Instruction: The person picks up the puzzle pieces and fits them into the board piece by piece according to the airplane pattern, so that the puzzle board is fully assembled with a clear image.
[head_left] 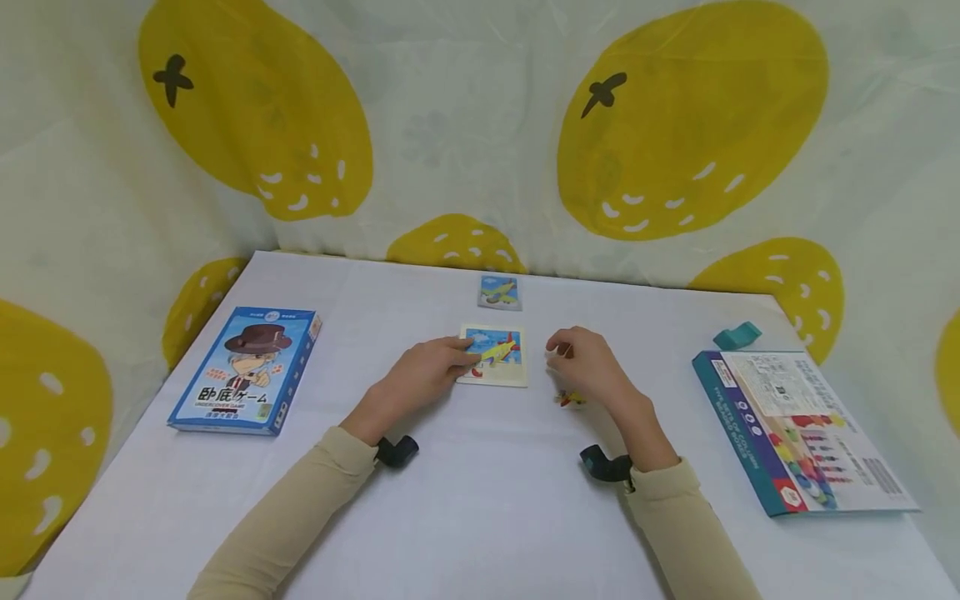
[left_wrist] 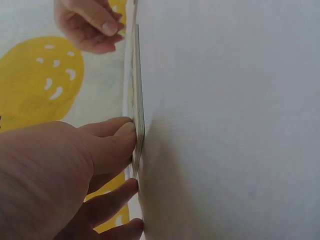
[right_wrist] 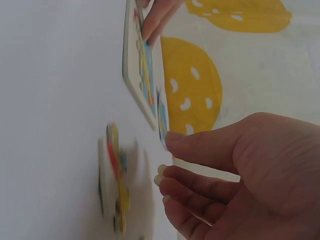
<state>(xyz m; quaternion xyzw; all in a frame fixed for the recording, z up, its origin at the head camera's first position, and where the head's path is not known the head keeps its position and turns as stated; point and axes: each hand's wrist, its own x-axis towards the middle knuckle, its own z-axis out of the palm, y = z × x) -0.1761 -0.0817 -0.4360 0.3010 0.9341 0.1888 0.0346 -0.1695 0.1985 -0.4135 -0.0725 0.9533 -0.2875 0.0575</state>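
A square puzzle board with a yellow and red plane picture on blue lies in the middle of the table. My left hand rests on its left side, the thumb and a finger pressing on its face; lower fingers touch the tablecloth in the left wrist view. To the right of the board hovers my right hand, its fingers loosely bent, with a gap between thumb and fingertips and nothing held there. Below it sits a small pile of puzzle pieces, yellow, red and white, partly hidden by that hand in the head view.
Behind the board lies a small plane picture card. A blue game box is at the left. On the right are a teal and white box and a teal object. A patterned curtain hangs behind the table.
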